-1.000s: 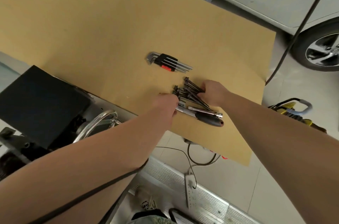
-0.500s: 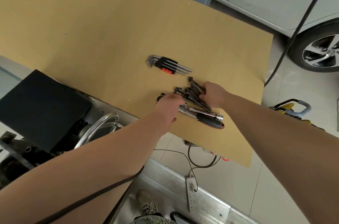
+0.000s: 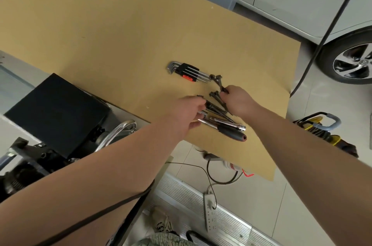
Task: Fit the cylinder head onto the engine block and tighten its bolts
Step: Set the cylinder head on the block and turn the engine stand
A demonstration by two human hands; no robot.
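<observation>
A bunch of long dark bolts [image 3: 218, 109] lies on the cardboard sheet [image 3: 120, 34] near its front right corner. My right hand [image 3: 238, 102] pinches a few of these bolts, their heads [image 3: 215, 78] fanned up towards the hex key set [image 3: 187, 70]. My left hand [image 3: 188, 110] has its fingers curled over the left end of the bolt pile, thumb under the ratchet wrench [image 3: 227, 132]. The ratchet has a black handle and lies beside a chrome extension bar [image 3: 231, 124]. Dark engine parts [image 3: 30, 165] show at the lower left, partly behind my left forearm.
A black box [image 3: 56, 109] and a chrome curved pipe [image 3: 118, 131] stand left of the hands. On the floor are a power strip [image 3: 209, 211], cables and a yellow tool [image 3: 322, 131]. A car wheel [image 3: 350, 62] is at the right.
My right hand has lifted a few bolts out of the pile and swung their heads up towards the hex keys. My left hand has stayed on the pile's left end.
</observation>
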